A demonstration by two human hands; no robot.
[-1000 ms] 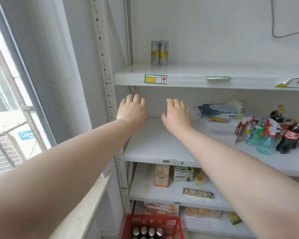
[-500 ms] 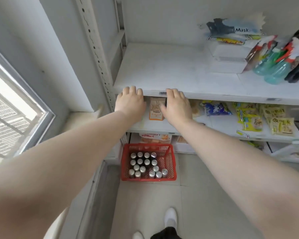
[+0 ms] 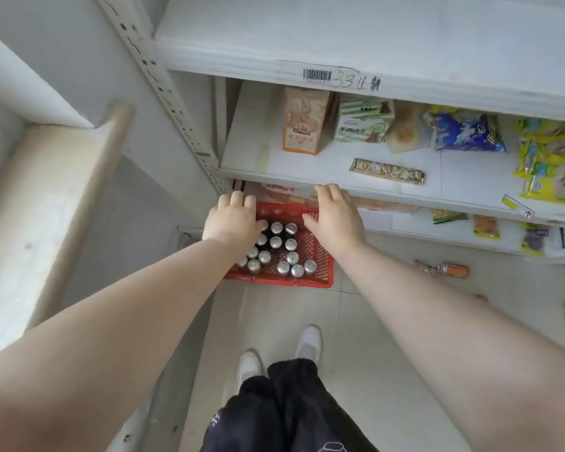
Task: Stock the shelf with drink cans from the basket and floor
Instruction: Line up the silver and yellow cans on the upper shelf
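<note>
A red plastic basket (image 3: 320, 275) stands on the floor at the foot of the white shelf unit (image 3: 405, 76). Several drink cans (image 3: 276, 243) with silver tops stand upright inside it. My left hand (image 3: 232, 220) hovers above the basket's left side, fingers relaxed and empty, covering some cans. My right hand (image 3: 335, 216) hovers over the basket's right rear corner, fingers straight and empty. An orange can (image 3: 450, 270) lies on its side on the floor tiles to the right, below the lowest shelf.
Snack packs sit on the lower shelf: an orange carton (image 3: 302, 128), a green box (image 3: 364, 120), a gold bar (image 3: 387, 171), blue and yellow bags. A window sill (image 3: 46, 197) juts out at left. My white shoes (image 3: 309, 342) stand on the tiled floor.
My view has swung down from the upper shelves to the floor. Both empty hands have dropped from shelf height to just over the red basket.
</note>
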